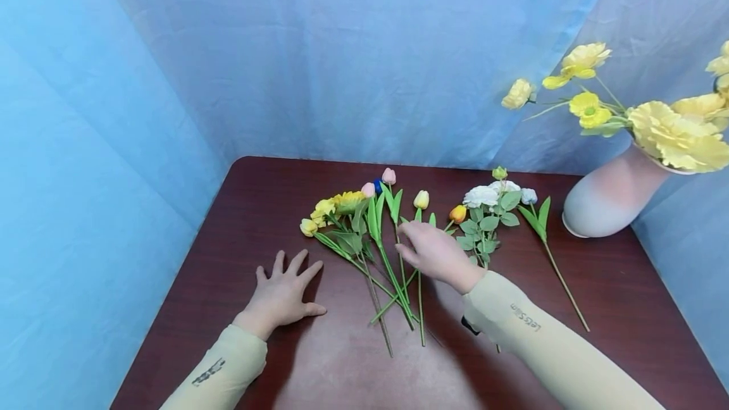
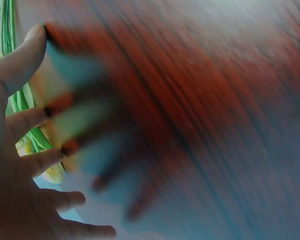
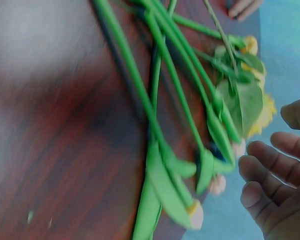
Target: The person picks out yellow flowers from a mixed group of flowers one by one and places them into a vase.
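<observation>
My left hand is low over the table, palm down with fingers spread, left of the artificial flowers. Nothing is in its grasp. Over the green stems in the middle reaches my right hand, its fingers loosely bent and holding nothing; in the right wrist view they appear beside the flower heads. Around it lie a pale yellow tulip, an orange tulip and pink tulips. Nearer the left hand are a yellow tulip and a large yellow flower. The right hand covers part of the stems.
White flowers with broad leaves lie right of the middle, then a pale blue tulip with a long stem. A pink and white vase of yellow flowers stands at the back right. Blue curtains surround the dark wooden table.
</observation>
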Demonstrator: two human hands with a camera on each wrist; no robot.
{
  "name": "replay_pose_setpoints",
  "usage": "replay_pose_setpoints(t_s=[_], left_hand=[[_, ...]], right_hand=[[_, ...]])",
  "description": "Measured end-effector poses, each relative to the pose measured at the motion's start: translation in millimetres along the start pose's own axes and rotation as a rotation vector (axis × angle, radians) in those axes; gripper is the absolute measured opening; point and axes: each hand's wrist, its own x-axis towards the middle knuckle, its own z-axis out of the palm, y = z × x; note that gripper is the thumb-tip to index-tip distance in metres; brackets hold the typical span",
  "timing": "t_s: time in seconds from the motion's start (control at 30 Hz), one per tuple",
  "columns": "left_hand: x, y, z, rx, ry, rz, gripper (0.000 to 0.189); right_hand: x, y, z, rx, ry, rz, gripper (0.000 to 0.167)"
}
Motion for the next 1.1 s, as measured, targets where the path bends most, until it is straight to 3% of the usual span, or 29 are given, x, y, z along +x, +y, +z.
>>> replay_pose_setpoints(t_s=[0.13, 0.27, 0.47, 0.8, 1.1], left_hand=[[-0.5, -6.6, -1.1, -0.061, -0.039, -0.101, 0.098], [-1.6, -10.2, -0.6, -0.095, -0.062, -0.144, 0.101], [0.2, -10.0, -1.1, -0.095, -0.069, -0.148, 0.102], [1.4, -6.5, -2.4, -0.103, -0.078, -0.152, 0.102], [-0.1, -8.3, 0.3, -0.105, -0.068, -0.145, 0.101]], right_hand=[[5.7, -12, 13, 0.004, -0.063, -0.009, 0.018], [9.6, -24, 24, 0.019, -0.114, 0.000, 0.017], [12.1, -40, 41, 0.051, -0.109, 0.029, 0.016], [15.9, -49, 70, 0.026, -0.146, 0.208, 0.038], [16.5, -45, 69, 0.156, -0.078, 0.261, 0.020]])
